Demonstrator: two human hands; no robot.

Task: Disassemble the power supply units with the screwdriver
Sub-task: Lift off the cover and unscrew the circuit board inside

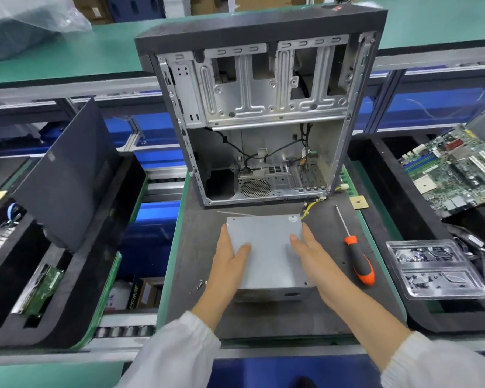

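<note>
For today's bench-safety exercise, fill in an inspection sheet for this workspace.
Surface: dark work mat, a few loose screws near its left edge.
Job's things: power supply unit lying flat; screwdriver to its right, untouched.
Clutter: clear plastic tray at right.
Hands: left hand and right hand holding the unit's sides, fingers straight.
Cables: yellow and black wires at the unit's far corner.
Surroundings: open computer case behind; motherboard at right.
</note>
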